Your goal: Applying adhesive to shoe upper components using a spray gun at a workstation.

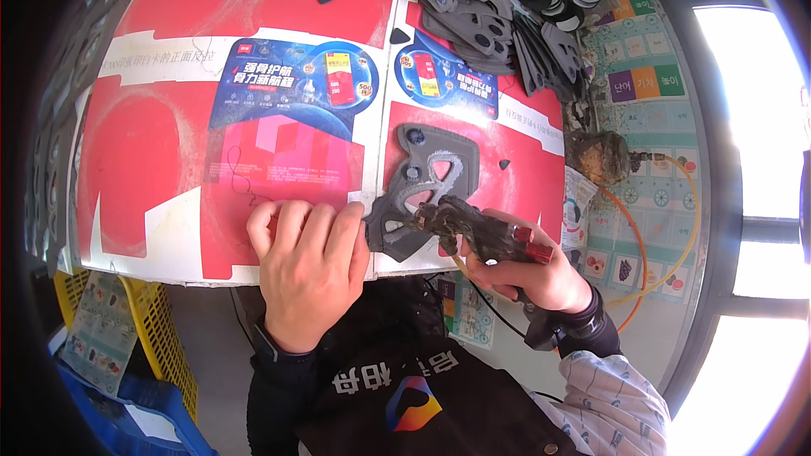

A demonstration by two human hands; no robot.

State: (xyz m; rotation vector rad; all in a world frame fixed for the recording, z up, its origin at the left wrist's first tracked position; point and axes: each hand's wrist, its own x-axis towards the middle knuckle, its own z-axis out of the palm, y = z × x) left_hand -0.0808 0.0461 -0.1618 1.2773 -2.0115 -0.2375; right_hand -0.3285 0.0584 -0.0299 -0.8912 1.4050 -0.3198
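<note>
At the middle of the bench's near edge, a grey cut-out panel lies beneath the nozzle of a grimy spray gun. The right hand is closed round the gun's handle; the left hand bends its fingers at the panel's left end, though I cannot tell whether it pinches it. A loose hold could let the panel slide if the gun bumps it, and spray aimed too far left could catch the fingertips. The yellow hose, looping beyond the right edge, might snag and spoil the aim, if it feeds the gun. Below the near left corner, a yellow crate has a patterned sheet in or over it; the contents of the blue bin beside it are unclear.
</note>
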